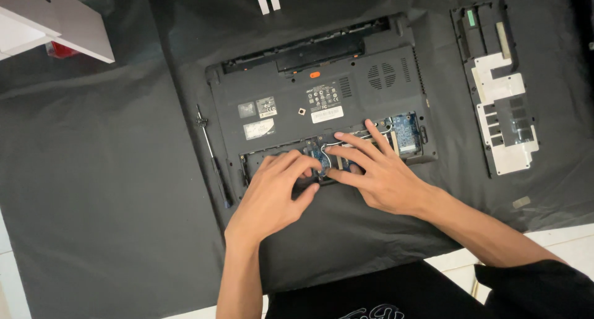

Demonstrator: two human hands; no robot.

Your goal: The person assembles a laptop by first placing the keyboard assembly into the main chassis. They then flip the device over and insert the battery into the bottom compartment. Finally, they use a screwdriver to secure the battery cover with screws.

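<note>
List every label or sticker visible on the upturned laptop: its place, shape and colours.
Large sticker: middle of the laptop underside, squarish, black with small white marks.
White strip label: just below it, rectangular.
Two small stickers: left of centre, side by side, grey-black and white.
Pale label: below those two, rectangular, tilted.
Orange tab: near the battery bay, a small oval.

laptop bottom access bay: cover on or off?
Off. The laptop lies underside up with its blue boards exposed; the removed cover panel lies to its right.
</note>
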